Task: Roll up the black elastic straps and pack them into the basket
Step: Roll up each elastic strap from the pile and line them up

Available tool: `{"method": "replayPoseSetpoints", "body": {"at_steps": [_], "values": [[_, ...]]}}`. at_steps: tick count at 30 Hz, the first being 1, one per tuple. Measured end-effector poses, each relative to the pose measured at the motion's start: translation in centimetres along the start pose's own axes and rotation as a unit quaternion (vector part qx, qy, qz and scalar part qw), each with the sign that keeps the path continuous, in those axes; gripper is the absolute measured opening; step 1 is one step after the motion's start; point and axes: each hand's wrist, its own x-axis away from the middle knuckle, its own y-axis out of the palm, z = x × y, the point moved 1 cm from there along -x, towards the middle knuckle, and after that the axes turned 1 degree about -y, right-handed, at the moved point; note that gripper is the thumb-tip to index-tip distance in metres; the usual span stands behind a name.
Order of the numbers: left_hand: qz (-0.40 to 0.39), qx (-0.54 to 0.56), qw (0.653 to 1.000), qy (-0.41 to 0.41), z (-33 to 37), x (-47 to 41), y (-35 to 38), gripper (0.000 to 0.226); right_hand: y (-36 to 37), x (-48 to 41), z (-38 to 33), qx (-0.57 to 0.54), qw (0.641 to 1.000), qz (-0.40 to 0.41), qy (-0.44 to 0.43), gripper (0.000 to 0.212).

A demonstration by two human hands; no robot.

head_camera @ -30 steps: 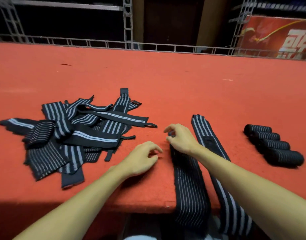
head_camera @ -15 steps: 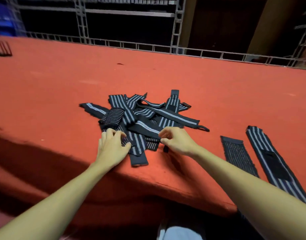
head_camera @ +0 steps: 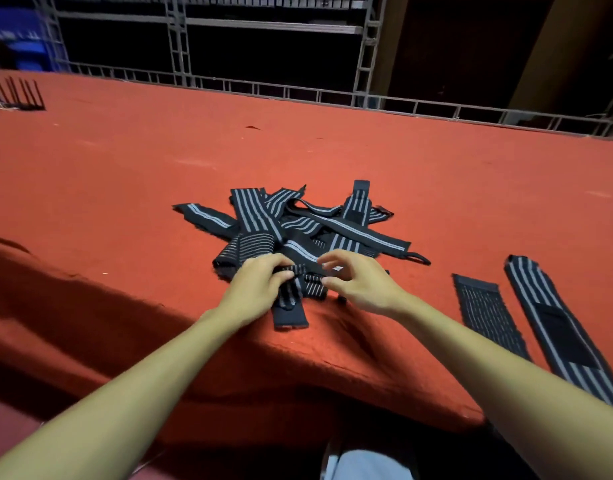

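Your left hand [head_camera: 260,289] is curling its fingers over a striped strap [head_camera: 299,270] at the near side of the pile [head_camera: 318,230] and pinching it against the heap. Your right hand [head_camera: 362,289] is hovering just right of that pinch. Its thumb and forefinger are parted and loosely curved, and it is holding nothing.

Key relation: the pinched strap is lying between your two hands, touching the left fingers and just left of the right fingertips. Its long axis is probably running near to far, with a plain black end [head_camera: 289,317] pointing at the table's near edge (the tangle is hiding where it goes after that, so this is a judgement). The left hand is already on it. The right is the nearer free hand for taking the loose end.

Count:
- Two hands are working.
- One pile is sitting mid-table [head_camera: 125,174]. Its straps are crossing each other too much for a firm number.
- Two more straps are lying flat and apart from the pile, at the right: a mesh-faced one [head_camera: 485,317] and a longer striped one [head_camera: 557,327], side by side and both running off the near edge.
- No rolled straps are showing.
- No basket is plainly showing. A dark pronged shape [head_camera: 19,95] is sitting at the far left, too blurred to name
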Motion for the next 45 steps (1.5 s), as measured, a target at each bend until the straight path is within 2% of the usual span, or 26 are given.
{"method": "replayPoseSetpoints", "body": {"at_steps": [2,5,7,11,14,18,23,27,31,34,38,39,42,45], "values": [[-0.033,0.079,0.996,-0.002,2.6,-0.7,0.2,0.015,-1.4,0.8,-0.2,-0.005,0.999,0.024,-0.026,0.031],[-0.056,0.142,0.988,-0.012,6.1,-1.2,0.7,0.012,-3.9,2.5,0.2,-0.008,0.996,0.065,-0.055,0.014],[-0.067,0.187,0.980,-0.019,7.9,-1.5,1.4,0.013,-5.6,3.8,0.6,-0.016,0.995,0.090,-0.046,0.006],[-0.104,0.312,0.944,-0.023,11.8,-2.4,3.0,0.025,-9.5,6.3,1.7,-0.069,0.984,0.165,0.009,0.013],[-0.133,0.290,0.948,0.018,14.3,-3.0,4.2,0.033,-12.8,8.0,3.0,-0.167,0.950,0.257,0.057,0.017],[-0.149,0.186,0.968,0.075,16.2,-3.1,6.0,0.015,-16.7,9.8,3.6,-0.231,0.902,0.353,0.094,0.012],[-0.175,0.230,0.955,0.071,18.8,-2.9,7.8,0.010,-20.2,11.6,3.8,-0.278,0.857,0.420,0.108,0.004],[-0.208,0.347,0.914,0.024,21.7,-2.9,6.6,0.014,-21.7,12.0,3.5,-0.317,0.845,0.416,0.110,0.007],[-0.301,0.468,0.830,-0.034,23.1,-2.5,3.7,0.024,-22.5,11.9,2.3,-0.377,0.836,0.381,0.116,0.002],[-0.344,0.509,0.788,-0.040,23.9,-1.7,1.2,0.030,-22.3,11.6,1.7,-0.407,0.839,0.337,0.126,0.005],[-0.366,0.544,0.752,-0.064,23.3,-0.6,0.7,0.025,-21.4,11.4,2.1,-0.428,0.840,0.292,0.160,0.002],[-0.374,0.540,0.750,-0.074,22.9,-0.2,1.1,0.020,-20.9,11.4,2.3,-0.422,0.846,0.276,0.172,0.003],[-0.398,0.468,0.780,-0.117,21.5,0.8,3.4,0.009,-19.1,11.3,3.5,-0.396,0.866,0.224,0.210,0.015],[-0.428,0.417,0.790,-0.140,19.2,1.3,6.8,0.009,-17.3,10.7,4.9,-0.374,0.878,0.196,0.227,0.010]]}}
